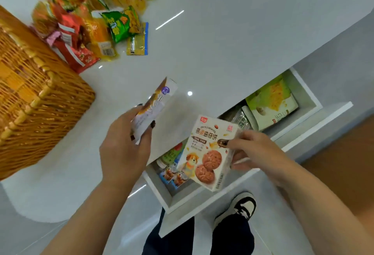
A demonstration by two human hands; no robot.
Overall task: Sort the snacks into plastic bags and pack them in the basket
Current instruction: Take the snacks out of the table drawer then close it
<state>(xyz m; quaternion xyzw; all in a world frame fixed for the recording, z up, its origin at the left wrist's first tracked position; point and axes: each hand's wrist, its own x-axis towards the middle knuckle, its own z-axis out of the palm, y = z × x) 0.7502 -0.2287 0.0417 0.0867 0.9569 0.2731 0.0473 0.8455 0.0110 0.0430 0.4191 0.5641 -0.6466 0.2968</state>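
**Two boxes in hand over the open drawer**

My right hand (pixel 257 151) pinches the cookie box (pixel 206 153) by its edge, thumb on the front, above the open drawer (pixel 303 97). My left hand (pixel 125 145) curls its fingers round a slim white box (pixel 153 107) over the counter (pixel 222 42). The cookie box's hold looks shallow; I judge it could tip and drop back among the drawer's packets. The wicker basket (pixel 30 103) sits left, with the snack pile (pixel 91 22) just beside it. I see no plastic bags.
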